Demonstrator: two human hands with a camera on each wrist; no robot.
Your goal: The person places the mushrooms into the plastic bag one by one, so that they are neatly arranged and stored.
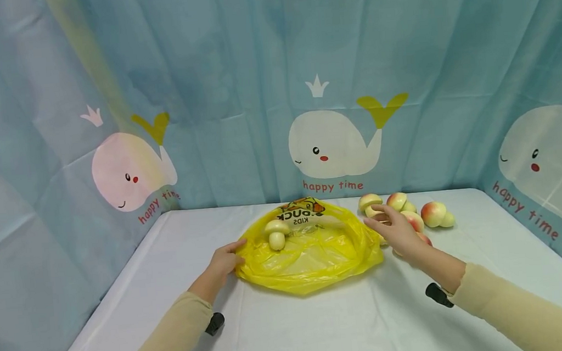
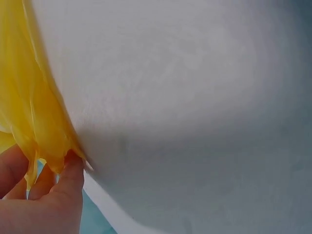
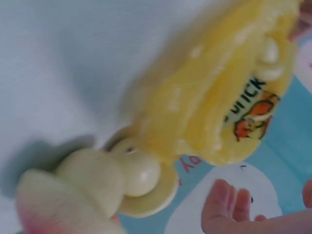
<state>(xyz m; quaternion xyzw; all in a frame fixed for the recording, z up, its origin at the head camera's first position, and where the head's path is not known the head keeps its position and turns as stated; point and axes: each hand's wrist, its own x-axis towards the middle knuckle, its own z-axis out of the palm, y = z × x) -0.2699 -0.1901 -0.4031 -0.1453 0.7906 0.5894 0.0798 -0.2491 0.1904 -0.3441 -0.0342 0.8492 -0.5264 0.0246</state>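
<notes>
A yellow plastic bag [image 1: 314, 280] lies on the table with its mouth spread toward me. My left hand [image 1: 221, 263] pinches the bag's left edge; in the left wrist view the thin plastic [image 2: 46, 117] bunches between thumb and fingers. Inside the bag is a pale mushroom [image 1: 277, 235]. My right hand [image 1: 400, 233] hovers at the bag's right side, fingers loosely bent and holding nothing, partly covering the pieces behind it. Close to it in the right wrist view are a pale mushroom [image 3: 141, 173] and a pink-tinged, round-stemmed piece [image 3: 92, 178].
Several mushroom-shaped pieces, some with red-tinged caps [image 1: 434, 213], cluster at the back right of the white table [image 1: 293, 334]. Behind the table hangs a blue curtain [image 1: 235, 91] printed with whales.
</notes>
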